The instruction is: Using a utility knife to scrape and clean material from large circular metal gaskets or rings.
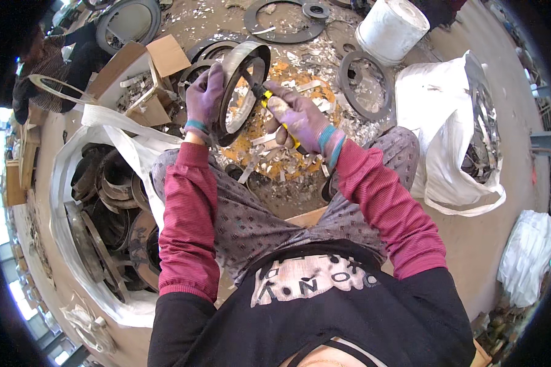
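My left hand (pixel 206 101), in a purple glove, is closed on the rim of a deep metal ring (pixel 239 58) and holds it tilted up on edge. In my right hand (pixel 300 119), also gloved, is a tool with a yellow-and-black handle (pixel 265 96). The tool's dark end reaches inside the ring, against or close to its inner wall; actual contact cannot be made out. My fingers cover part of the handle. Whitish scraps and shavings (pixel 281 162) lie on an orange-brown surface below both hands.
To the left, a white bulk bag (pixel 61 202) holds several dark metal rings. A cardboard box (pixel 150 110) with scraps stands beyond it. At right are a flat ring (pixel 365 85), a white bucket (pixel 393 30) and another white bag (pixel 431 116) with strips. Another person's dark sleeve (pixel 61 58) shows at far left.
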Demonstrator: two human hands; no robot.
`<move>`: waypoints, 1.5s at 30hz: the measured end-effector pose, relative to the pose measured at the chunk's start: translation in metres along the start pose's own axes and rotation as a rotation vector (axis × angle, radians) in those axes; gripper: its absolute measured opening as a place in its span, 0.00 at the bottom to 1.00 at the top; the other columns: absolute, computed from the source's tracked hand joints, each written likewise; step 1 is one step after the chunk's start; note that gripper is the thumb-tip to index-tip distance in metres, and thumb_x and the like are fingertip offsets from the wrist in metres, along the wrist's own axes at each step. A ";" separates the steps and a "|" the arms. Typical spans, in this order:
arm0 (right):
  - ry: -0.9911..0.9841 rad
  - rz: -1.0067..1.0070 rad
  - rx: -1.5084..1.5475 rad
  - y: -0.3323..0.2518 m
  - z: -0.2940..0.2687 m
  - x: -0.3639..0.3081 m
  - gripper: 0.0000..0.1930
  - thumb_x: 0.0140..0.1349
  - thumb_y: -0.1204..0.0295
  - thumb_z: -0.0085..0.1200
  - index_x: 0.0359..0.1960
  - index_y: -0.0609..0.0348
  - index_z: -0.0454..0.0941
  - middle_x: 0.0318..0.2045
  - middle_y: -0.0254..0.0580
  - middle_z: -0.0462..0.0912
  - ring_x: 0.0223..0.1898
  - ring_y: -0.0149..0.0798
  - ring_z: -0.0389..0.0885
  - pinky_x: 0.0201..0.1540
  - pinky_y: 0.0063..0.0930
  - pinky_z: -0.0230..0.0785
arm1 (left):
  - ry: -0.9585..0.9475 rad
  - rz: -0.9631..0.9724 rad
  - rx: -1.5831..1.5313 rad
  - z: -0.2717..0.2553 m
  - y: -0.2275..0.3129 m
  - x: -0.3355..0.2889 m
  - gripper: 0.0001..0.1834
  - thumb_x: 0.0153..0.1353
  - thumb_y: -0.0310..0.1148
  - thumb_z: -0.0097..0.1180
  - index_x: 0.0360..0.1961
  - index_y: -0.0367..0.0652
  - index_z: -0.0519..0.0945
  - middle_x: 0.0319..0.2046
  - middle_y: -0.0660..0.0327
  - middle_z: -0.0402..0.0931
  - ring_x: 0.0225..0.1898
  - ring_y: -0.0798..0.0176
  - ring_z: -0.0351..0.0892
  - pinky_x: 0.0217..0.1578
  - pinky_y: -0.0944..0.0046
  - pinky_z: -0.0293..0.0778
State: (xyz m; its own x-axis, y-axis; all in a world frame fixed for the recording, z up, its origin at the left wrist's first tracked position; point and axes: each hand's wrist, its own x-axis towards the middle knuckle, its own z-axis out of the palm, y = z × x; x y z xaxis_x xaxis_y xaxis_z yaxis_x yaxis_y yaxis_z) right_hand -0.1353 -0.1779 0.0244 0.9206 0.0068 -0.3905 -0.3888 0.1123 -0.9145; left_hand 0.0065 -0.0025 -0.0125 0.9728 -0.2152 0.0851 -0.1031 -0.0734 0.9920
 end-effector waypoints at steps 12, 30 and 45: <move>-0.095 0.076 0.083 0.022 0.033 -0.016 0.25 0.71 0.65 0.42 0.69 0.42 0.56 0.23 0.35 0.79 0.15 0.23 0.71 0.15 0.20 0.65 | -0.031 -0.050 -0.063 0.002 0.005 0.001 0.21 0.65 0.44 0.56 0.44 0.35 0.81 0.34 0.70 0.77 0.34 0.78 0.70 0.37 0.76 0.69; -0.052 0.051 -0.160 0.019 0.036 -0.020 0.29 0.64 0.72 0.46 0.68 0.41 0.59 0.27 0.38 0.81 0.22 0.28 0.78 0.26 0.22 0.73 | -0.042 -0.045 -0.158 -0.004 -0.007 0.007 0.22 0.63 0.46 0.58 0.41 0.34 0.81 0.32 0.70 0.78 0.31 0.79 0.69 0.32 0.77 0.66; 0.024 -0.171 -0.223 0.027 0.012 -0.009 0.26 0.68 0.66 0.45 0.68 0.37 0.58 0.27 0.35 0.75 0.26 0.23 0.76 0.19 0.17 0.72 | -0.058 -0.136 -0.109 -0.002 0.004 0.006 0.19 0.65 0.43 0.56 0.44 0.35 0.81 0.36 0.70 0.77 0.33 0.79 0.71 0.35 0.76 0.69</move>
State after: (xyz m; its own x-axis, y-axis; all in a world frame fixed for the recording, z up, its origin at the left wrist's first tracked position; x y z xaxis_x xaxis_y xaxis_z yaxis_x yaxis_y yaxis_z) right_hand -0.1537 -0.1627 0.0051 0.9735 -0.0168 -0.2282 -0.2286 -0.1114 -0.9671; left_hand 0.0120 -0.0022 -0.0076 0.9622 -0.2670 -0.0527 0.0547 0.0000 0.9985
